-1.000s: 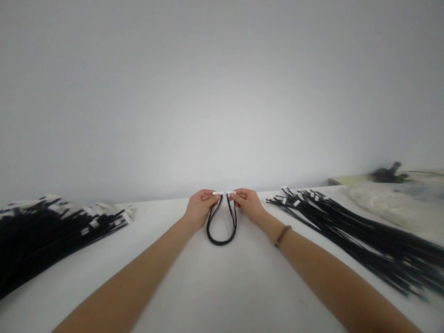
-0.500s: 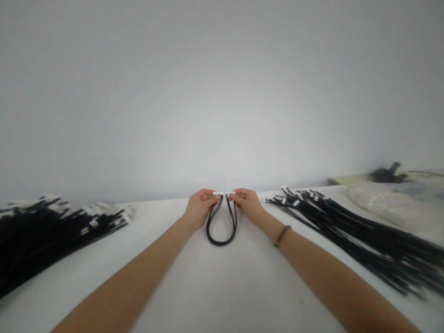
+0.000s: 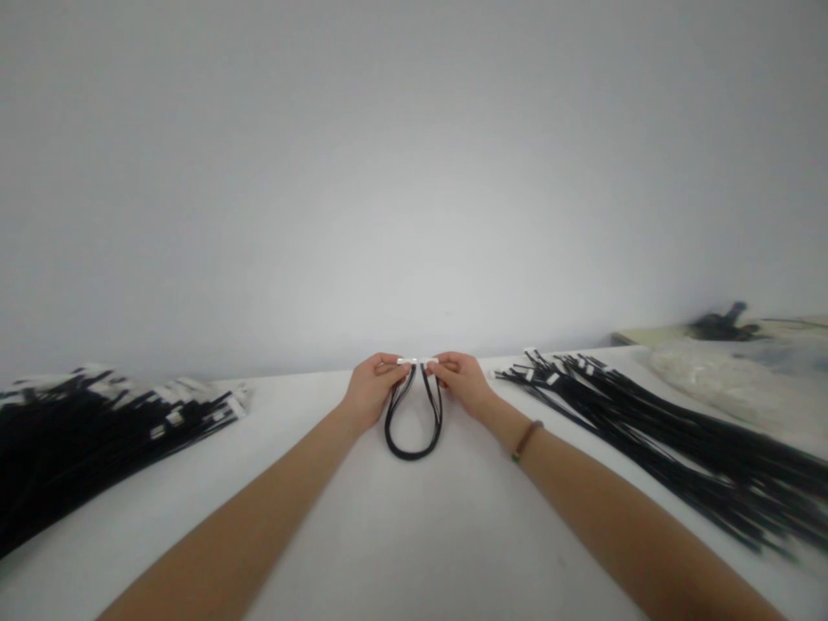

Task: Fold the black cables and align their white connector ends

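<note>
A black cable (image 3: 412, 455) with white connectors at its ends hangs in a U-shaped loop between my two hands. My left hand (image 3: 375, 388) is closed, thumb and fingers pinching the cable near its left white connector (image 3: 406, 360). My right hand (image 3: 461, 382) pinches the other end at the right white connector (image 3: 428, 360). The two connectors sit side by side, almost end to end; whether they touch I cannot tell. Fingertips hide part of each connector.
To the left lies a large pile of black cables (image 3: 84, 448) with white ends. Another bundle of black cables (image 3: 647, 431) lies on the right of the white table (image 3: 414, 552). Beyond it are a clear plastic bag (image 3: 718, 375) and a dark object (image 3: 721, 325). A wall rises behind.
The two white connectors are slightly closer together. Both hands and the cable loop otherwise stay nearly where they were.
</note>
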Demonstrator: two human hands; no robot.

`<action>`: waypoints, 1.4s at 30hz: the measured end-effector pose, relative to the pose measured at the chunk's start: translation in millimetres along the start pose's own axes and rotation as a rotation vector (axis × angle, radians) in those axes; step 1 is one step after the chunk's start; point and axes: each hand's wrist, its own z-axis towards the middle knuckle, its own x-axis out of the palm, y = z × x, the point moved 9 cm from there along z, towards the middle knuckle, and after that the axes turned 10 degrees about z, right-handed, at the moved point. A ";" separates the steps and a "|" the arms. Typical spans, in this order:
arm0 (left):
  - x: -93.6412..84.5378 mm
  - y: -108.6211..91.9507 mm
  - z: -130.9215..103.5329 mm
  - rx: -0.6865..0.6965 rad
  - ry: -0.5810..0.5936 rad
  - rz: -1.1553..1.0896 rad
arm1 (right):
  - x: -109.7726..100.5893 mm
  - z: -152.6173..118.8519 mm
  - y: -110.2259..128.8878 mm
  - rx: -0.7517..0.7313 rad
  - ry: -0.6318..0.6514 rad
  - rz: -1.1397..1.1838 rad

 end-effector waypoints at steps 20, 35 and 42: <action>-4.7 1.6 0.0 -0.041 -0.072 0.006 | 1.7 1.3 -2.7 -0.004 0.003 -0.099; -4.3 1.8 -3.5 -0.087 -0.073 0.034 | 3.0 7.9 -3.0 -0.007 0.011 -0.113; -3.6 2.3 -2.7 -0.100 -0.073 0.038 | 3.1 6.6 -0.1 -0.026 0.010 -0.128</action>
